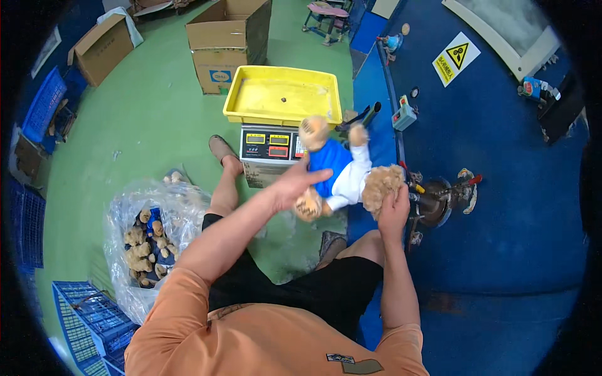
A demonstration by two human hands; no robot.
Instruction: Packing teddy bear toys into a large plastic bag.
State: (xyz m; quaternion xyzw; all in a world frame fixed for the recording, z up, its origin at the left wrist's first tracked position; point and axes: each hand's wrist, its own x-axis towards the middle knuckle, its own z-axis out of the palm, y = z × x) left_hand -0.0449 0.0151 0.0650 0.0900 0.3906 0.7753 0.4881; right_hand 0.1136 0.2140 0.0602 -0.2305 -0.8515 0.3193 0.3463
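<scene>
A plush toy bear (342,174) with tan curly fur, a white top and blue trousers hangs sideways between my two hands. My left hand (300,183) is closed round its blue lower body, thumb on top. With my right hand (395,207) I grip the curly head, fingers pressed into the fur. The bear's round feet point left, one up and one down. Just right of the head, a round metal nozzle fitting (434,202) juts from the blue machine; my right hand is close to it.
A digital scale (266,144) carries a yellow tray (282,119) ahead. At left, a clear plastic bag (119,250) holds several plush toys. Blue crates (75,319) line the left side; a cardboard box (219,66) stands behind. The blue machine wall (501,238) bounds the right.
</scene>
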